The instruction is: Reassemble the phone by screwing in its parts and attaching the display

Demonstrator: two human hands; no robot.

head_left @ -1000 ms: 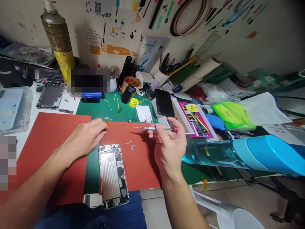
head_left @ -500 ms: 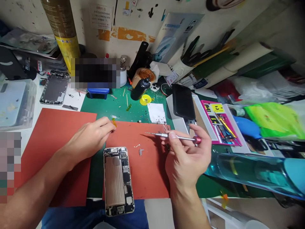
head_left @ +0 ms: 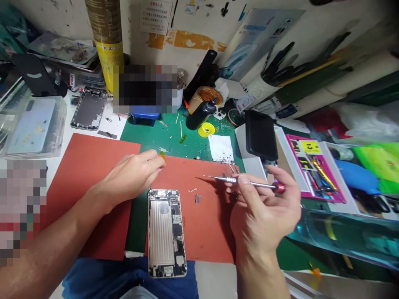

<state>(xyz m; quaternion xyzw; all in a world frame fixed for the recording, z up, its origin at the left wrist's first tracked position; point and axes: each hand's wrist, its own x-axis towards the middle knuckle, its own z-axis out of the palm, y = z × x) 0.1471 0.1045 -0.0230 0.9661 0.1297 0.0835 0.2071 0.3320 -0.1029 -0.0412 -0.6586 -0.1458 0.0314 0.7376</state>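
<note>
The right hand (head_left: 264, 209) clamps thumb and fingers on a screwdriver (head_left: 231, 180) pointing left; the left hand (head_left: 135, 171) curls, whether its fingertips meet hard to tell. Nearer the body than the left fingers, an opened phone (head_left: 162, 236) overhangs the table edge (head_left: 134, 254), with open room over the red mat (head_left: 212, 238) between the hands. Beyond the fingers lie the green mat (head_left: 140, 139) and stained wall (head_left: 137, 54)

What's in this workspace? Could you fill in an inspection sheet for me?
Surface: red mats, partly over a green mat.
Job's things: opened phone, its near end past the mat's edge; screwdriver; small parts beside the phone.
Clutter: black bottle, yellow cap, white paper.
Grips: left-hand grip curled, contents hidden; right-hand grip holds the screwdriver.
Cables: nothing seen clearly.
Surroundings: stained wall, tall can.
</note>
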